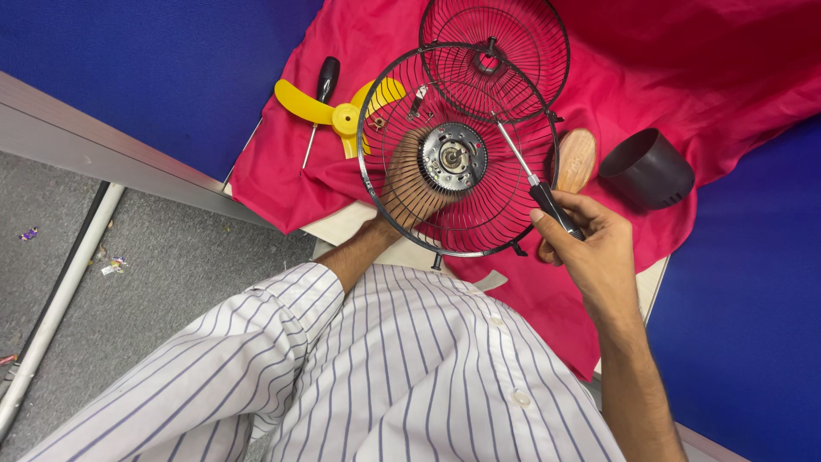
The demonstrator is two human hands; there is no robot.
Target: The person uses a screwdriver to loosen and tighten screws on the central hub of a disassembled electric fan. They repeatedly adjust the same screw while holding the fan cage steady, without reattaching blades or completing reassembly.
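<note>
I am gripping the wire fan guard (402,137) from behind with my left hand (409,190), fingers wrapped around its motor hub (453,157) at centre frame. My right hand (590,244), at four o'clock, is closing tightly on a screwdriver (528,178), tip resting near the hub. A yellow fan blade (329,107) is lying at ten o'clock on the red cloth (684,68).
</note>
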